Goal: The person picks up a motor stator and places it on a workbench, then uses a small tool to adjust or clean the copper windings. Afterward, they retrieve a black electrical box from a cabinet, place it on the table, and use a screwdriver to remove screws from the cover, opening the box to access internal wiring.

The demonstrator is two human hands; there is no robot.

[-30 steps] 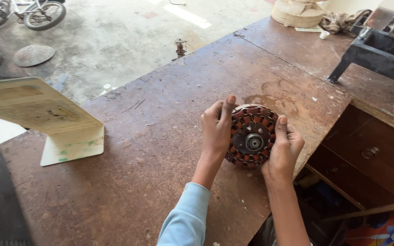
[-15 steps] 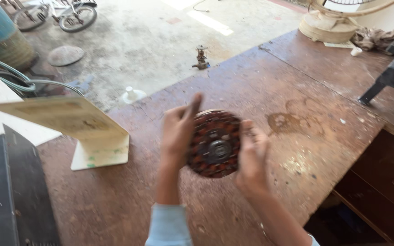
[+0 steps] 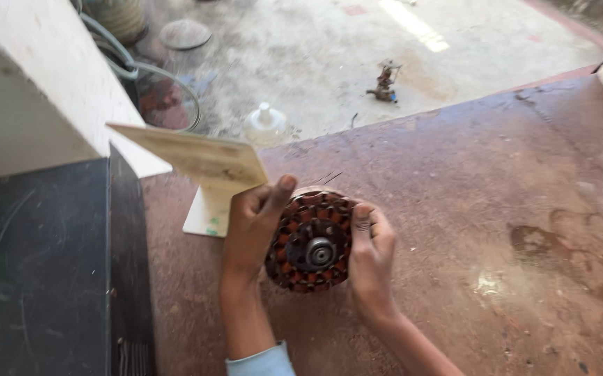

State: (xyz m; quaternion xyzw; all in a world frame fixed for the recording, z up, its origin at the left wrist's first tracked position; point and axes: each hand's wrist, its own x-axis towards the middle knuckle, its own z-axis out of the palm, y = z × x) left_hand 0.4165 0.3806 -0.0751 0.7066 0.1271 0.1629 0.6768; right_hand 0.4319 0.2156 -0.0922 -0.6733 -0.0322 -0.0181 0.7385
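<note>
Left hand (image 3: 254,221) and right hand (image 3: 369,256) are gripping the round wound stator (image 3: 311,239) between them, seemingly resting on the table (image 3: 496,209); cardboard box (image 3: 204,170) sitting just beyond left hand.

hands (image 3: 315,244) | carried stator (image 3: 311,240) leftward | now beside open carton (image 3: 204,174), near black case (image 3: 36,271)

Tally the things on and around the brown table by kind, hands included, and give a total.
Hands: 2, left hand and right hand
Round wound motor core: 1
Open cardboard box: 1
Black case: 1
White plastic bottle on the floor: 1
Small metal part on the floor: 1
Total: 7
</note>
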